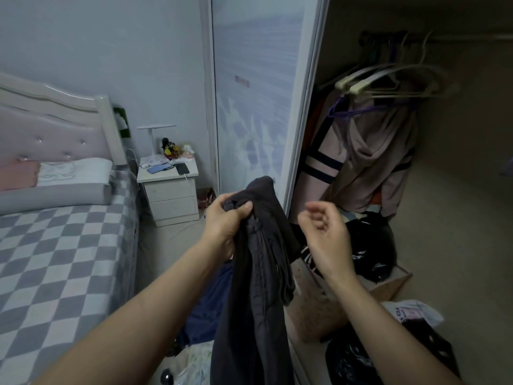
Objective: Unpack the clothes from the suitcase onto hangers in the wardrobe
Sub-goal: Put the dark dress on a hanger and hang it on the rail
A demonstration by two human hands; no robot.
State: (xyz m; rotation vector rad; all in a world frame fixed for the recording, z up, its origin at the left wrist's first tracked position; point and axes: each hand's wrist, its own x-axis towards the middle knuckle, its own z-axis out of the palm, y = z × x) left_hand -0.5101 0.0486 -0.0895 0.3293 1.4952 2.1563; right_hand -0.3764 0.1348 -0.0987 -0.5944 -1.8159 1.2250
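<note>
My left hand (226, 218) grips the top of a dark grey garment (258, 287), which hangs down in front of me past the bottom edge. Beside it, my right hand (324, 232) hovers with fingers loosely curled and holds nothing. The open wardrobe (444, 162) lies ahead on the right. Several empty beige hangers (388, 81) and a purple hanger (349, 112) hang from its rail. A pink top with dark stripes (358, 159) hangs below them. A blue garment (211, 307) lies low behind the dark one; the suitcase itself is not plainly visible.
A sliding wardrobe door (258, 101) stands straight ahead. The bed with a checked cover (55, 259) fills the left side. A white nightstand (169, 190) holds phones and small figures. Black bags (372, 245) and a cardboard box (388, 284) crowd the wardrobe floor.
</note>
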